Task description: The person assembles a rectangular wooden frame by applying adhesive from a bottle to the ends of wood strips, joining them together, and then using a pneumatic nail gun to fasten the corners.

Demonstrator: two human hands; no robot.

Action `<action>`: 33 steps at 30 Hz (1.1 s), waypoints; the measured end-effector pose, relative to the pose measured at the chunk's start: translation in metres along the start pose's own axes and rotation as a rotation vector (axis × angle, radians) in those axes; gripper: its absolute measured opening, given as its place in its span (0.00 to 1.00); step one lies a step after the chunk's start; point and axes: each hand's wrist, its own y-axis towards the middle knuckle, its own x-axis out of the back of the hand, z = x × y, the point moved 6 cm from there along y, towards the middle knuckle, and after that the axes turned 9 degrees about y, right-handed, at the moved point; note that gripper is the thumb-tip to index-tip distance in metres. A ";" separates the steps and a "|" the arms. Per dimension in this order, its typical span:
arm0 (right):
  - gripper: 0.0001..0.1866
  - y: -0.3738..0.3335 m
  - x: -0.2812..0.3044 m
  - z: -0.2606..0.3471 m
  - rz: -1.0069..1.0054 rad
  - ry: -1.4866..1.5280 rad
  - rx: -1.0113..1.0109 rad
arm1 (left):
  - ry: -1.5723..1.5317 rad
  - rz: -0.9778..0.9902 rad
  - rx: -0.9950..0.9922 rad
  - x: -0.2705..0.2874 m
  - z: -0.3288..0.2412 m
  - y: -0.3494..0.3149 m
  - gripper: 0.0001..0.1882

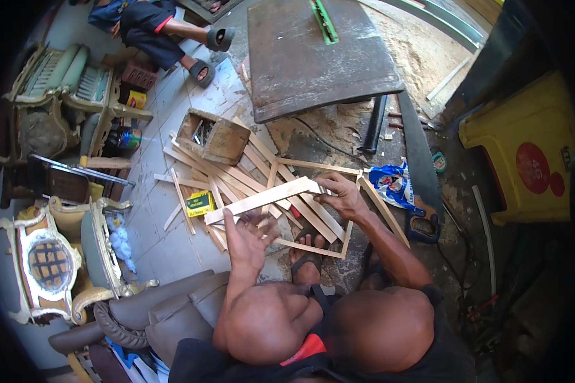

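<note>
Right hand (344, 198) grips a pale wooden strip (262, 199); left hand (245, 247), fingers spread, should steady its opposite end.

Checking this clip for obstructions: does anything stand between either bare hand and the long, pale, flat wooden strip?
Nothing visible does. The right hand holds the pale, flat wooden strip directly at its right end. The left hand is at its near edge, toward the left end. Loose pale wooden slats lie below, not in between.

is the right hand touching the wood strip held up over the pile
Touching: the head view shows the right hand with its grip on the right end of the wood strip.
</note>
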 end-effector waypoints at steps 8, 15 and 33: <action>0.27 -0.005 0.008 -0.015 0.009 0.073 -0.048 | 1.376 0.053 -1.338 -0.129 -0.085 -0.042 0.20; 0.28 -0.002 0.002 -0.007 0.027 0.126 -0.081 | 1.236 0.362 -0.896 -0.135 -0.069 0.000 0.22; 0.26 0.001 0.009 -0.002 0.059 -0.088 0.134 | 1.233 0.274 -0.954 -0.144 -0.060 -0.012 0.21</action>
